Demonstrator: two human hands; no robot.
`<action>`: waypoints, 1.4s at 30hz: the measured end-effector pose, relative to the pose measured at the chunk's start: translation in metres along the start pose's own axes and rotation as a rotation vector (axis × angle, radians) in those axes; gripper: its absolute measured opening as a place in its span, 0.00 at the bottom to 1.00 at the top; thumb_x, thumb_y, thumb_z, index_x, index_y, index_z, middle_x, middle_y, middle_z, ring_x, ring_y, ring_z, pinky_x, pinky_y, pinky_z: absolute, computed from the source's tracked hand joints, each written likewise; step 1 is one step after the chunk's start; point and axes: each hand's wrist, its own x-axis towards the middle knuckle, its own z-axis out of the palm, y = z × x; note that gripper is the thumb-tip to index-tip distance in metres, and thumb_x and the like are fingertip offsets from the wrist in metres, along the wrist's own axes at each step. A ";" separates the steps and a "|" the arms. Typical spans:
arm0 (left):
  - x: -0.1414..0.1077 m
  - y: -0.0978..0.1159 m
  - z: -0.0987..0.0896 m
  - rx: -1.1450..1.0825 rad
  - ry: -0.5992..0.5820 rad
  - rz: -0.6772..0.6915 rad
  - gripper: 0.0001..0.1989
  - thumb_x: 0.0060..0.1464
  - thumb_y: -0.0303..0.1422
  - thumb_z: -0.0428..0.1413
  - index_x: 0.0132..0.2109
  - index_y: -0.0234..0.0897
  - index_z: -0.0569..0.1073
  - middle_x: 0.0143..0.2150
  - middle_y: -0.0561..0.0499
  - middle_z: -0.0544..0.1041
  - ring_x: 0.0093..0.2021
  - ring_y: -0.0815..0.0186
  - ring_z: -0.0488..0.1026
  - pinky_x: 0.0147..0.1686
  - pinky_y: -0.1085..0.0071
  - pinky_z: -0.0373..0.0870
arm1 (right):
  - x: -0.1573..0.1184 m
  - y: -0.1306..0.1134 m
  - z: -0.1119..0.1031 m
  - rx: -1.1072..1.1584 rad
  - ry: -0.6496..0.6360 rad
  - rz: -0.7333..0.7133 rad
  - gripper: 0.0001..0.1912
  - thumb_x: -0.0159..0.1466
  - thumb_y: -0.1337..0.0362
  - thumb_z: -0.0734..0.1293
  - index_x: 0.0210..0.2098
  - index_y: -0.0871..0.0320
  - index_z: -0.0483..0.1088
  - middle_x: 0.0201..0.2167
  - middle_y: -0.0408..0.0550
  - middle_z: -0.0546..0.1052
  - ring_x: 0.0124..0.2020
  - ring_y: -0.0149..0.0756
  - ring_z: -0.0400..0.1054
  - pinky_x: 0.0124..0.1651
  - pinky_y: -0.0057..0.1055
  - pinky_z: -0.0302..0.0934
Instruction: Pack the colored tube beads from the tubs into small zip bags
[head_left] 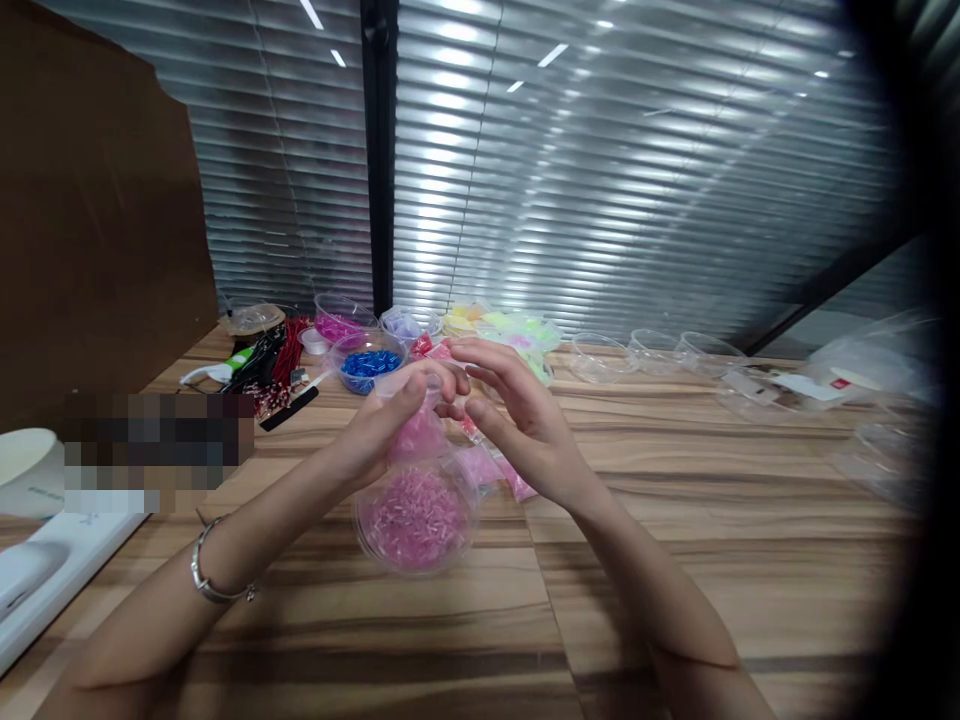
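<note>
A round clear bowl (417, 515) of small pink tube-shaped pieces stands on the wooden table. Over its far edge is a clear plastic bag of pink pieces (417, 432), tilted toward the bowl. My left hand (397, 405) is closed on the upper part of this bag. Just right of it, my right hand (521, 420) is raised with curved, parted fingers and nothing visible between them. Its fingertips are close to the left fingers. Small pink packets (480, 465) lie behind the bowl, partly hidden by the right hand.
Bowls with blue pieces (367, 368), magenta pieces (337, 325) and pale purple packets (405, 325) stand at the back. Yellow-green packets (517, 328) lie beside them. Clear bowls (600, 358) line the back right. Red and black wires (285, 360), a paper cup (30, 470) and a white device are left.
</note>
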 end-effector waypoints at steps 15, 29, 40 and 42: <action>-0.001 0.013 -0.004 0.427 -0.306 -0.016 0.17 0.61 0.40 0.54 0.54 0.39 0.70 0.53 0.43 0.72 0.55 0.57 0.69 0.54 0.61 0.68 | 0.000 0.000 0.001 -0.051 -0.083 0.006 0.19 0.66 0.61 0.65 0.57 0.50 0.64 0.55 0.47 0.70 0.57 0.40 0.62 0.60 0.43 0.58; -0.001 0.021 -0.011 0.650 -0.413 0.025 0.13 0.62 0.33 0.52 0.52 0.36 0.71 0.52 0.45 0.74 0.53 0.60 0.71 0.53 0.64 0.69 | -0.001 0.001 0.005 -0.029 -0.059 0.026 0.15 0.66 0.66 0.65 0.52 0.52 0.69 0.48 0.46 0.76 0.48 0.36 0.70 0.48 0.33 0.66; -0.004 0.019 -0.007 0.583 -0.404 -0.047 0.08 0.60 0.33 0.54 0.44 0.34 0.73 0.43 0.47 0.76 0.45 0.64 0.74 0.45 0.70 0.72 | -0.002 0.003 0.008 0.024 -0.092 0.082 0.15 0.65 0.63 0.67 0.51 0.52 0.70 0.47 0.44 0.77 0.49 0.35 0.71 0.50 0.32 0.66; -0.004 0.020 -0.006 0.592 -0.422 -0.063 0.08 0.59 0.34 0.55 0.43 0.34 0.73 0.42 0.47 0.77 0.44 0.64 0.74 0.45 0.70 0.72 | -0.002 0.002 0.007 0.027 -0.117 0.104 0.15 0.65 0.62 0.67 0.51 0.53 0.70 0.46 0.44 0.77 0.48 0.34 0.71 0.50 0.31 0.66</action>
